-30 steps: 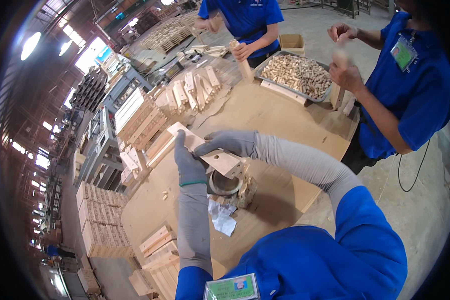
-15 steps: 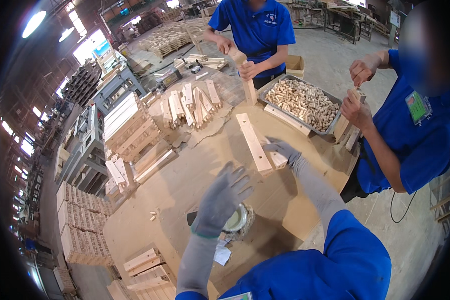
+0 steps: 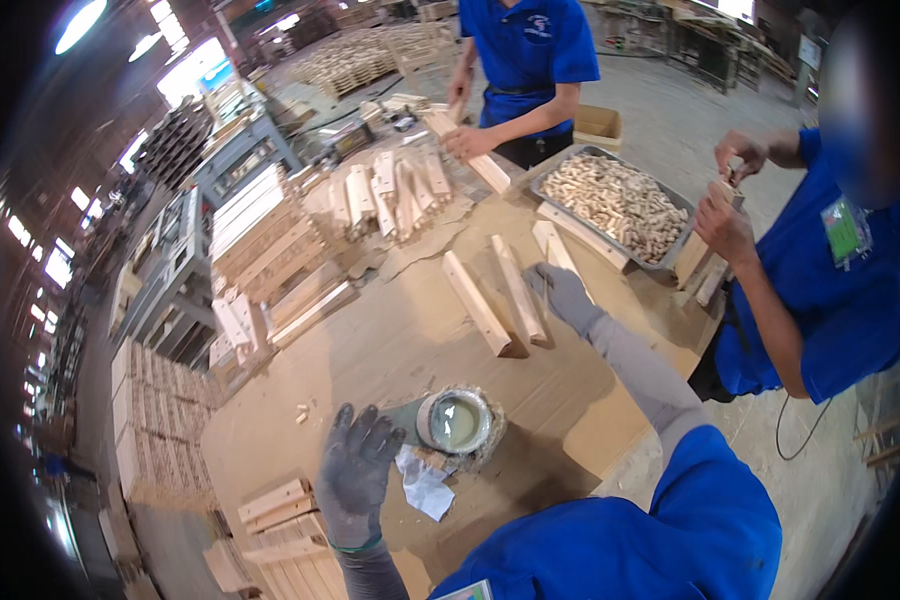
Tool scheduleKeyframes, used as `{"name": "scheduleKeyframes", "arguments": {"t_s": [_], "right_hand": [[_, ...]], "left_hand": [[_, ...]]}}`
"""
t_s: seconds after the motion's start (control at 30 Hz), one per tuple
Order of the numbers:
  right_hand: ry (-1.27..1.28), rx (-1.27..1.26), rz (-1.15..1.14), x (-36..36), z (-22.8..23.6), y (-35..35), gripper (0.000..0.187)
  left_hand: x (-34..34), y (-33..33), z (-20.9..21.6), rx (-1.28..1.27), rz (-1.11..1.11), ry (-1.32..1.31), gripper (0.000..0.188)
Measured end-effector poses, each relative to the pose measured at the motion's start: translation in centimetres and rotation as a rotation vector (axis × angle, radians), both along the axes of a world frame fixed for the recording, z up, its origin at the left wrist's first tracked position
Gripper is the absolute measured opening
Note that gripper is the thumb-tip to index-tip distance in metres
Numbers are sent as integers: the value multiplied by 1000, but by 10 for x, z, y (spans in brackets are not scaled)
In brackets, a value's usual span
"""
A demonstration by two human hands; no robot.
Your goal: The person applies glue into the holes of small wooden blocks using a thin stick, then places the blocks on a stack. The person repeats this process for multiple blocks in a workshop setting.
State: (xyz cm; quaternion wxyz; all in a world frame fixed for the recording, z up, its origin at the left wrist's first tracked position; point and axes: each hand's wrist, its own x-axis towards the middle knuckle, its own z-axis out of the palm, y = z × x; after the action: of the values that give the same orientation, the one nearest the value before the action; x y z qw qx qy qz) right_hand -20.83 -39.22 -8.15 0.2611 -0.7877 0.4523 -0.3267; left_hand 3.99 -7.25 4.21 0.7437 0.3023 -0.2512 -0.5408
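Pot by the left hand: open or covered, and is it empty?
Open and not empty: nothing covers the pot, and pale liquid shows inside it. How deep, the view cannot tell.

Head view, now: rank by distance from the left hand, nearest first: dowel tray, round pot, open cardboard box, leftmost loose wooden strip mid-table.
From the left hand:
1. Round pot: just to its right.
2. Wooden strip: ahead, right, mid-table.
3. Dowel tray: far right side of the table.
4. Cardboard box: beyond the tray.
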Motion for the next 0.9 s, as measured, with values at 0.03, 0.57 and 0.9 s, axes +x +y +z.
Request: {"name": "scheduleKeyframes", "arguments": {"t_s": [0.03,0.57,0.9], "right_hand": [[-132,45,-3,9,3,24,26],[-339,-41,281,-21,63,227,23],[-36,-381,696,-4,67,312,48]], "left_hand": [[3,18,1,5,83,-15,50],[15,188,-65,887,372,-1211,80],[125,237,-106,1343,136,-2073,87]]}}
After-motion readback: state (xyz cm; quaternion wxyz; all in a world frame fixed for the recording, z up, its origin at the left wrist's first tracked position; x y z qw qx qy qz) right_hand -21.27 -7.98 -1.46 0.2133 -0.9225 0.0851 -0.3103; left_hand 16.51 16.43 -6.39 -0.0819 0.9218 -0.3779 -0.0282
